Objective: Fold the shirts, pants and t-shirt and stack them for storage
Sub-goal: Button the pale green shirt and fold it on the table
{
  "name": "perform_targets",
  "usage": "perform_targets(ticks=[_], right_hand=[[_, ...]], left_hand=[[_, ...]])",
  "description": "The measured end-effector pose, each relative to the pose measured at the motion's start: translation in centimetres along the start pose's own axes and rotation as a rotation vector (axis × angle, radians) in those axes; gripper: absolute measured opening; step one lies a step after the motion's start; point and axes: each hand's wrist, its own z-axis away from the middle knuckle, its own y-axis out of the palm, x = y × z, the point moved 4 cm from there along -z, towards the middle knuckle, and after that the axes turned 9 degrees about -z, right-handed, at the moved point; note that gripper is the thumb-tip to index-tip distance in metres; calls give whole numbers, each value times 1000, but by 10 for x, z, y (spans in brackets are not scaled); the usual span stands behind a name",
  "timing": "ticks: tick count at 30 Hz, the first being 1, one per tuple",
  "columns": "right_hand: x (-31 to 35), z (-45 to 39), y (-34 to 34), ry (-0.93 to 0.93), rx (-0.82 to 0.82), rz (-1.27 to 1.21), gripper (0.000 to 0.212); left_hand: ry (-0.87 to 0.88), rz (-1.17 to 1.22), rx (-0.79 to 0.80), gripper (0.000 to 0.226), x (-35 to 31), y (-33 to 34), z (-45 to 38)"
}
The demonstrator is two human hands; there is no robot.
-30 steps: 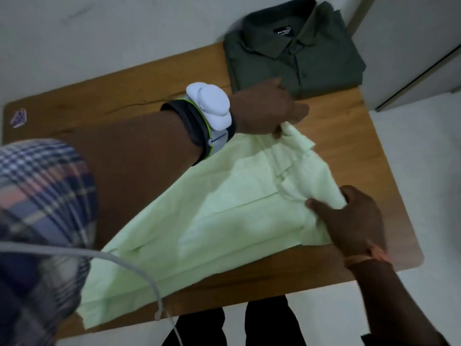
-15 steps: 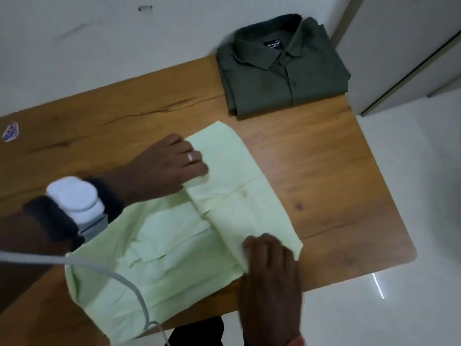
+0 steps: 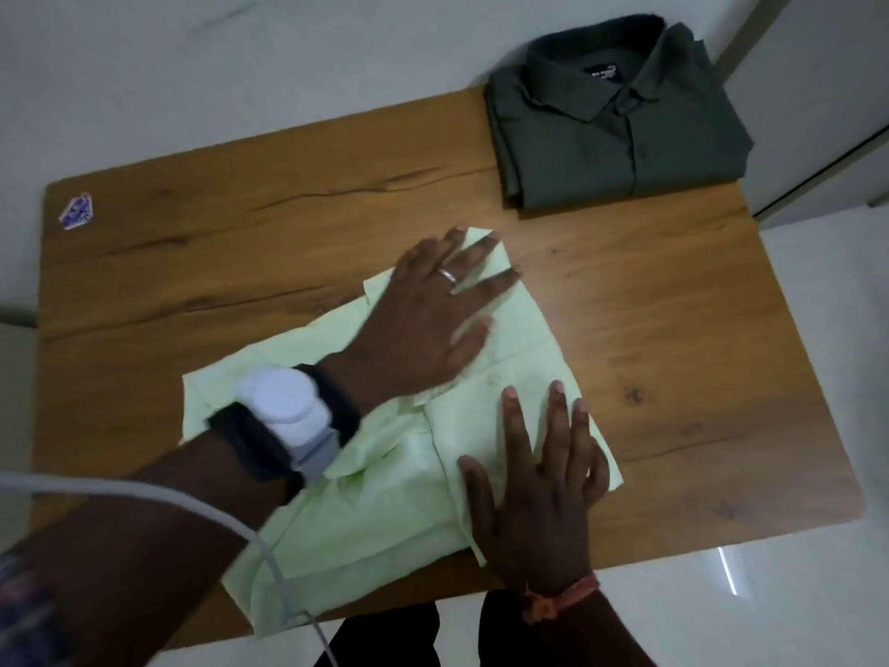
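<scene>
A pale green shirt (image 3: 385,512) lies partly folded across the near half of the wooden table (image 3: 673,329). Its right end is folded over into a flap. My left hand (image 3: 433,320) lies flat with fingers spread on the far part of that flap. My right hand (image 3: 534,483) presses flat on the near part of the flap, fingers spread too. Neither hand grips the cloth. A dark green shirt (image 3: 620,127) sits folded, collar up, on the table's far right corner.
A small blue and white sticker (image 3: 76,212) is on the table's far left corner. A white cable (image 3: 269,560) crosses my left forearm. White floor surrounds the table, and a pale cabinet stands at the far right.
The shirt's right end has been folded over to the left. Both hands went from pinching its edge to lying flat on the folded flap, the left one sliding farther along it.
</scene>
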Motion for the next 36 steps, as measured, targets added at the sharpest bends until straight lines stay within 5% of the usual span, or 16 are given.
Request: perform_targets(ticks=[4, 11, 14, 16, 18, 20, 23, 26, 32, 36], right_hand=[[-15, -9, 26, 21, 122, 109, 93], [-28, 4, 26, 182, 64, 120, 104], [-40, 12, 16, 313, 20, 92, 117], [-49, 11, -1, 417, -17, 60, 120], [-58, 5, -15, 522, 57, -11, 104], [-66, -8, -27, 555, 188, -150, 61], [-66, -24, -52, 492, 169, -482, 24], [-51, -23, -77, 347, -25, -609, 11], [3, 10, -89, 90, -241, -602, 12], [38, 57, -72, -213, -100, -578, 44]], left_hand=[[-146, -79, 194, 79, 5, 53, -6], [-311, -96, 113, 76, 17, 62, -11], [-376, 48, 166, 87, 25, 50, -26], [-433, 283, 346, 100, 39, 39, -44], [-414, 477, 519, 96, 54, 24, -59], [-361, 446, 633, 68, 63, 6, -71], [-325, 481, 636, 38, 70, -7, -81], [-363, 641, 529, 42, 78, -23, -72], [-344, 672, 294, 39, 94, -81, -19], [-341, 626, 189, 31, 117, -113, 68]])
